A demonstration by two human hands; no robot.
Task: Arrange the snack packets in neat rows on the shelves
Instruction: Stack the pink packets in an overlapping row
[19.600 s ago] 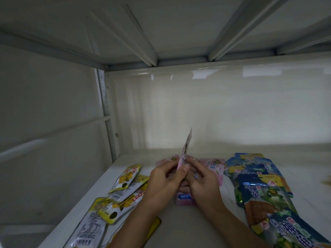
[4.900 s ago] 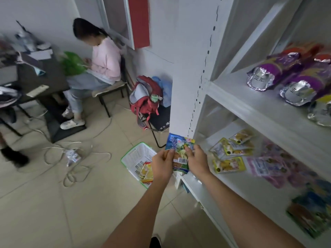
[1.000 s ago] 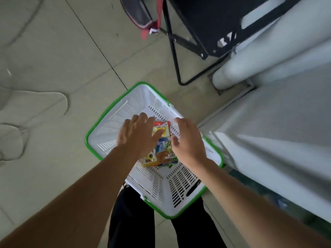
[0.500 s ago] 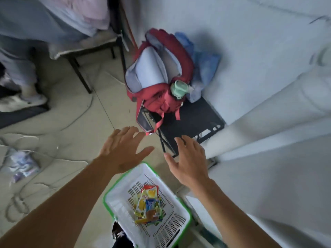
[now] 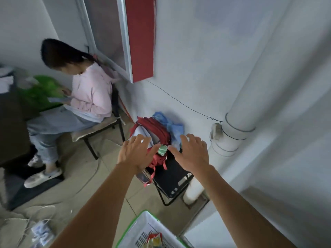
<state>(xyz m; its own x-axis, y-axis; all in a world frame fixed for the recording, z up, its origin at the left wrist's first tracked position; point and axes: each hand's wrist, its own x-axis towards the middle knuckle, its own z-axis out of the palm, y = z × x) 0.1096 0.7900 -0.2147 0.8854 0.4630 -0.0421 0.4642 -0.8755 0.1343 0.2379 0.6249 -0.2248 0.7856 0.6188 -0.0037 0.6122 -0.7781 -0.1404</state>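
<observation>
Hands now higher, above basket

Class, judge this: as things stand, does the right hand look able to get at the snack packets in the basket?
Probably yes: the right hand is open and empty, and the basket holding the snack packets is open-topped, though the hand must come back down.

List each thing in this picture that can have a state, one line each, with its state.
left hand: open, fingers spread, holding nothing
right hand: open, fingers spread, holding nothing
white basket: on the floor, snack packets inside
red backpack: on the black chair, unzipped
seated person: sitting, head bent down
</observation>
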